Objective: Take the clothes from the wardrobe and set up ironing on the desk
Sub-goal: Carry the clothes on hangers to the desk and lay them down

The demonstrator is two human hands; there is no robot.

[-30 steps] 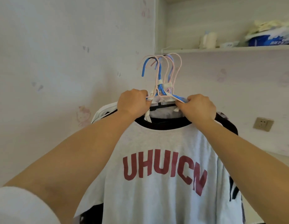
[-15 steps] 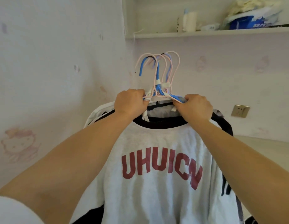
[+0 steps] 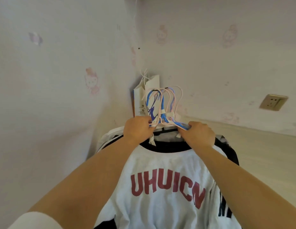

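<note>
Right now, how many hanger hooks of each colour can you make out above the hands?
Blue hooks: 2 (one sits behind the pink ones, partly hidden)
Pink hooks: 3, possibly more; they overlap
Total: about 5
The left hand and right hand grip the bunch together.

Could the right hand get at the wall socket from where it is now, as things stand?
Probably not yet. The right hand grips the bundle of hangers together with the left hand, so it is occupied. The wall socket sits off to its right above the desk, with nothing visibly between them.
</note>
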